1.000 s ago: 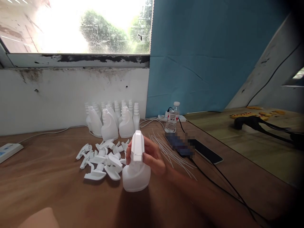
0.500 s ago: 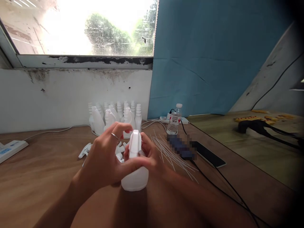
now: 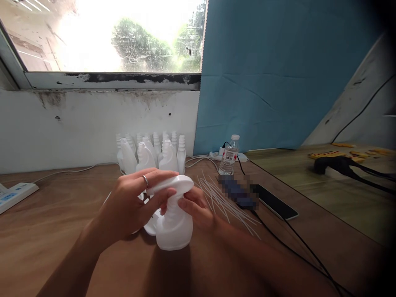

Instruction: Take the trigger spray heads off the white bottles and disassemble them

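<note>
A white spray bottle (image 3: pixel 175 231) stands upright on the brown table in front of me, with a white trigger spray head (image 3: pixel 182 182) on its neck. My left hand (image 3: pixel 133 200), a ring on one finger, grips the spray head between thumb and fingers, its nozzle end turned left. Around the bottle's neck, from the right side, my right hand (image 3: pixel 196 206) is closed; some of its fingers are hidden behind the bottle. Loose white spray-head parts (image 3: pixel 151 225) lie partly hidden behind my left hand and the bottle.
Several white bottles without heads (image 3: pixel 167 154) stand by the wall. Thin white tubes (image 3: pixel 227 202) lie to the right, near a phone (image 3: pixel 274 201), a blurred dark item (image 3: pixel 236 192) and a water bottle (image 3: pixel 229 156). Black cables cross the right side; a power strip (image 3: pixel 18 196) lies left.
The spray head has turned, from pointing toward me to pointing left. My left hand has closed from a raised, open-fingered pose onto the head. My right hand stays at the neck.
</note>
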A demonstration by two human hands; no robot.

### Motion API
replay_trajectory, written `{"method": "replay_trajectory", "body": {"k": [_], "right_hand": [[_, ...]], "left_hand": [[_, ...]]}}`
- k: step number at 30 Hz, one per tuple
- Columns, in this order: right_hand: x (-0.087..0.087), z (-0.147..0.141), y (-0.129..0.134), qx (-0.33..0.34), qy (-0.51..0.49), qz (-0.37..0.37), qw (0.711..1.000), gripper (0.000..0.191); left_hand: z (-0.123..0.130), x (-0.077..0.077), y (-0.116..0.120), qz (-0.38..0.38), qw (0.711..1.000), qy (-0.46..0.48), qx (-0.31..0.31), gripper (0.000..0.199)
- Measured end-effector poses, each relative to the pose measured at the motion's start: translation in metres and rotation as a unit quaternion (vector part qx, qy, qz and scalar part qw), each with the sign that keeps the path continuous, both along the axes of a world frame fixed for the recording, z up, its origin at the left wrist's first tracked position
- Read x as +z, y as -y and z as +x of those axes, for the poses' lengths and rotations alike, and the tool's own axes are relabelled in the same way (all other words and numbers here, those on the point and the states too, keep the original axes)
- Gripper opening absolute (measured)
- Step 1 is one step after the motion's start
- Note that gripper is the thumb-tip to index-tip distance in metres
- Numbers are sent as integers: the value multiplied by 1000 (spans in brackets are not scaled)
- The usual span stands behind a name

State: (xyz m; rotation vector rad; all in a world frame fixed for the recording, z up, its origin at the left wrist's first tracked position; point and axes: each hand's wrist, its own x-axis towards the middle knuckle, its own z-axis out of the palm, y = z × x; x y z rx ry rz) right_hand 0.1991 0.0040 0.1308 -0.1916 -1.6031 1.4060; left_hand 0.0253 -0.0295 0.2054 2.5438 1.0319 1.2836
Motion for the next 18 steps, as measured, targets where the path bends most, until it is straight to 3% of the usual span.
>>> {"method": "replay_trajectory", "body": {"k": [3,7,11,15,18], "right_hand": [[-1,-3,0,-44,-10,-15,999,30],[2,-5,0,-12,-10,-31,999,38],[7,-5,4,-65,24,-36,997,44],[9,-5,6,-38,17,-29,999,43],[9,-4,7,-73,30,-48,996,41]], "left_hand": [[2,-4,-2,10,1000,2,-2,23],[4,-5,-3,24,1000,9,-8,26],[5,-3,-3,2,1000,6,-27,27],[6,-1,-1,-35,999,2,-18,26],[7,-1,0,-41,999,1,-11,25]]}}
